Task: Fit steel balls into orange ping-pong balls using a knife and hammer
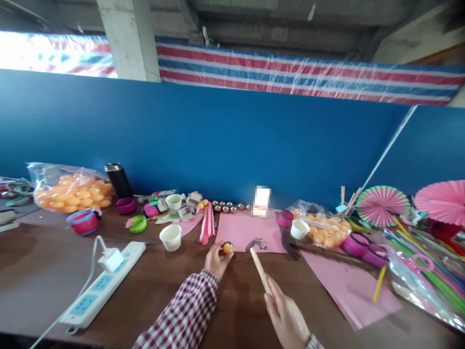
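Note:
My left hand is closed around a small orange ball with a dark, shiny bit at its top edge, just in front of a pink paper sheet. My right hand grips the light wooden handle of a small hammer. The dark hammer head points away from me over the sheet's front edge, to the right of the ball. Beside the head lies a little heap of small metal pieces. Several shiny metal balls line the sheet's far side.
White paper cups stand left and right of the sheet. A power strip lies at the left. Bags of orange balls sit on both sides. A second hammer, pink paper and paper fans are at the right.

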{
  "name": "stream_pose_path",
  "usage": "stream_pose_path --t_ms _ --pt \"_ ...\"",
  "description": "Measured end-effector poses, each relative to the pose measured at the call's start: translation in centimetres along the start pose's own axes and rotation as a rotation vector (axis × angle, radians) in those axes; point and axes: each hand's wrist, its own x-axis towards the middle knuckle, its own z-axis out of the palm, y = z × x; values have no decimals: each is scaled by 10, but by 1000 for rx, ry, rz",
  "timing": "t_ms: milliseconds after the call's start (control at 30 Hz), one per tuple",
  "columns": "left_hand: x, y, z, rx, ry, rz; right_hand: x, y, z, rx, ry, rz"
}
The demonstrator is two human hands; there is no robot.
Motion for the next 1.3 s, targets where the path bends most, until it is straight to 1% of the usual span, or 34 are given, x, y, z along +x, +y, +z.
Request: stream_pose_path --t_ms 133,233,300,367,500,567,633,733,900,1033,1133,1233,1300 --pt "1 0 -1 7 15 -3 -2 10 -5 -119 -40 60" --pt "2 -1 -1 27 30 8 -3 13 -9 -79 -36 67" --pt "2 0 -1 22 21 12 -5 13 -10 9 -26 67" --pt "2 2 -1 15 22 17 -7 8 -10 138 -31 101" --pt "-5 10 0 -2 47 21 -10 -9 -8 465 -129 299" --pt "-12 14 3 -47 -7 -15 -10 -18 -8 585 -153 359" --pt "-17 16 5 -100 -88 -37 -9 -26 -9 656 -145 379" --pt "-18 16 7 -107 -112 -15 -7 -35 -10 710 -110 389" --pt "-15 13 5 -60 -86 32 -5 -40 -5 724 -95 355" --pt "-16 19 4 -45 -97 61 -4 -38 2 661 -102 289" --pt "-18 22 3 -40 -97 59 -2 -39 1 609 -112 265" --pt "-18 21 3 -12 -83 69 -2 -42 -1 583 -65 270" --pt "-17 19 3 -11 -78 49 -2 -44 -2 569 -57 255"
